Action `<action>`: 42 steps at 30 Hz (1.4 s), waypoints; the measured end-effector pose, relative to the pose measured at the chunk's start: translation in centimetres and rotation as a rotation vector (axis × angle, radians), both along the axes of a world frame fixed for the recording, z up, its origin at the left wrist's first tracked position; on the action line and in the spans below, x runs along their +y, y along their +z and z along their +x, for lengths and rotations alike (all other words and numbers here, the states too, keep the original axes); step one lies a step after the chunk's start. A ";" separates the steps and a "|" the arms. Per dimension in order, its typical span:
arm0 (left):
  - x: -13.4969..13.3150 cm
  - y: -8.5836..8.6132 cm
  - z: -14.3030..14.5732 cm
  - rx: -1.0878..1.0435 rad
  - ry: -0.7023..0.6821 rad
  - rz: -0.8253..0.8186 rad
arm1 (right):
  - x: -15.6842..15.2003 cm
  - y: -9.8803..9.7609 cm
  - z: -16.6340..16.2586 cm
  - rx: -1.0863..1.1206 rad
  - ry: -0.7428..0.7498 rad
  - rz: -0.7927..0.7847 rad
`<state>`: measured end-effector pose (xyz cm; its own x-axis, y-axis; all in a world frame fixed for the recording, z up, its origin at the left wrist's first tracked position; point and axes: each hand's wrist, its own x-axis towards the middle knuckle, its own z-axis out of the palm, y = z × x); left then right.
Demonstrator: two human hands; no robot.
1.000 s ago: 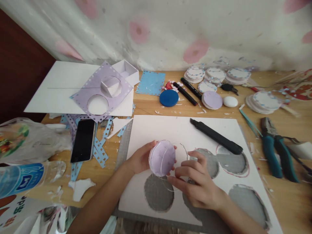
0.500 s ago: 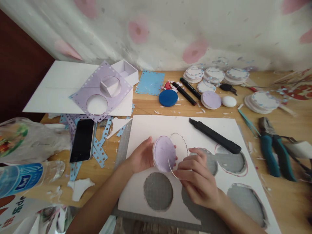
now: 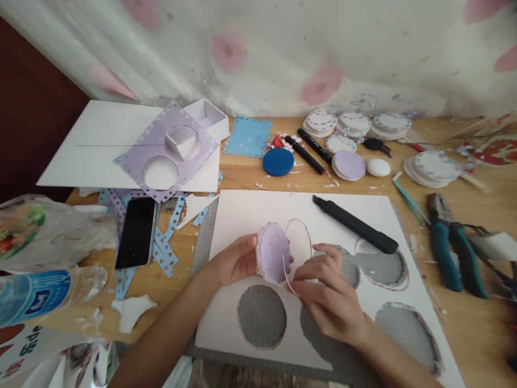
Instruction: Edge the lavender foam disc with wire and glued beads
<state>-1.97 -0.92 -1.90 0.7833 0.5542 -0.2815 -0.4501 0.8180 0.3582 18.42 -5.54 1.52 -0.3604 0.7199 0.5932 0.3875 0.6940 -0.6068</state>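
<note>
My left hand (image 3: 238, 260) is closed around the edge of a lilac-faced paper disc (image 3: 273, 253), tilted up on its side with its face toward my right. My right hand (image 3: 333, 293) pinches a thin curved strip (image 3: 288, 277), white at its lower end. Its upper part bends in an open loop beside the disc; I cannot tell whether strip and disc touch. Both hands are above a white board (image 3: 242, 215) with several round holes cut in it. Through the holes shows a grey cutting mat (image 3: 262, 317). A black cutter knife (image 3: 355, 223) lies on the board.
Pliers (image 3: 456, 248) and tweezers (image 3: 411, 199) lie at the right. Behind are a blue disc (image 3: 278, 161), markers (image 3: 305, 154) and several stacked discs (image 3: 391, 124). At the left are a phone (image 3: 136, 233), a water bottle (image 3: 48, 293) and a lilac punched sheet (image 3: 153, 148).
My left hand has turned the disc a little further onto its edge and raised it slightly. My right hand keeps its pinch on the strip, almost in place.
</note>
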 end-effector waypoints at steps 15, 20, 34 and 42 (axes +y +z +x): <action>0.4 0.8 0.4 0.113 -0.013 -0.005 | 0.0 -0.2 0.0 -0.047 -0.023 0.024; 0.4 0.8 0.4 0.100 -0.055 -0.066 | 0.1 -0.2 0.0 -0.051 -0.023 0.027; 0.7 0.6 0.2 0.086 0.024 -0.137 | 0.0 -0.4 0.1 -0.013 -0.004 -0.034; 0.7 0.4 0.1 0.051 0.049 -0.148 | 0.2 -0.9 0.0 0.021 0.016 -0.049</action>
